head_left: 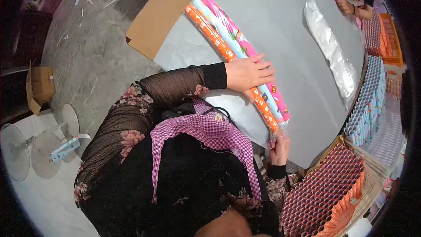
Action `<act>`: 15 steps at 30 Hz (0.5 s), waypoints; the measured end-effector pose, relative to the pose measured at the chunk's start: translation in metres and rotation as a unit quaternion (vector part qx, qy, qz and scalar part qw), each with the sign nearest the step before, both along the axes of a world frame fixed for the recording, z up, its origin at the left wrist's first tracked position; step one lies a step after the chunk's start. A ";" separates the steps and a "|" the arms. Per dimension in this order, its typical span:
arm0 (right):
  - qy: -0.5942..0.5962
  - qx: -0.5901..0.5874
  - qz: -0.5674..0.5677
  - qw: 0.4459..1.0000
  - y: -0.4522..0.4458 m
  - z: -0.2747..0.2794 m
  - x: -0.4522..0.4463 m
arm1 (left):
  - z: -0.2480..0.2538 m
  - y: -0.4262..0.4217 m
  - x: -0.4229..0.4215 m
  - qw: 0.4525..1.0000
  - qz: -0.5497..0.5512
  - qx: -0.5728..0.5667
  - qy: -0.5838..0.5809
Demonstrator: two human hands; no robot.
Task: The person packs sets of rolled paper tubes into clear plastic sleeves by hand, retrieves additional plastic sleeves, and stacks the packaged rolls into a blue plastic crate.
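Note:
Three long rolls of printed wrapping paper lie side by side on the grey table: an orange roll [210, 31], a light blue roll [237, 48] and a pink roll [224, 19]. Clear plastic seems to cover them, gathered at their near end. My left hand [250, 74] rests flat across the middle of the rolls, fingers stretched out and slightly blurred. At the near end, the fingers of my right hand [280, 147] are closed on the crinkled plastic [272, 138], partly hidden by the hand.
A stack of clear plastic sleeves [330, 48] lies on the grey table [302, 83]. Cardboard [164, 13] covers its far left edge. To the right stand crates of upright orange rolls [324, 188] and blue rolls [366, 101]. Another person's hand [346, 7] holds a pink roll at top right.

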State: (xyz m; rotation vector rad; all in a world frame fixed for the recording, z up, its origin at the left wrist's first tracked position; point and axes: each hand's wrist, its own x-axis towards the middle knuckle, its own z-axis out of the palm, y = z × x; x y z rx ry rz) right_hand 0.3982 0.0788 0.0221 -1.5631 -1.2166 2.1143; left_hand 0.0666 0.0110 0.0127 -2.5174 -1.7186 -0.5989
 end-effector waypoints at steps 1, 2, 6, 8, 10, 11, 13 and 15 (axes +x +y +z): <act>0.013 -0.020 -0.014 1.000 0.003 -0.006 0.001 | 0.000 0.000 0.000 1.000 -0.002 -0.001 0.001; 0.013 -0.020 -0.015 1.000 0.004 -0.002 -0.005 | 0.000 -0.001 0.000 1.000 -0.001 0.002 0.005; 0.024 -0.148 -0.121 0.981 0.011 0.000 -0.010 | -0.001 -0.001 0.001 1.000 0.002 0.007 0.012; 0.033 -0.203 -0.107 0.973 0.020 -0.008 -0.003 | 0.001 -0.001 0.001 1.000 0.000 0.001 0.012; 0.045 -0.240 -0.115 0.963 0.027 -0.012 0.000 | -0.001 -0.001 0.001 1.000 -0.002 -0.005 0.012; 0.056 -0.276 -0.121 0.952 0.028 -0.012 0.000 | -0.004 0.000 0.002 1.000 -0.001 -0.007 0.015; 0.073 -0.284 -0.126 0.948 0.026 -0.007 -0.004 | -0.005 0.000 0.002 1.000 0.000 -0.011 0.020; 0.100 -0.304 -0.149 0.936 0.026 -0.009 -0.001 | -0.001 0.000 0.002 1.000 -0.002 -0.012 0.017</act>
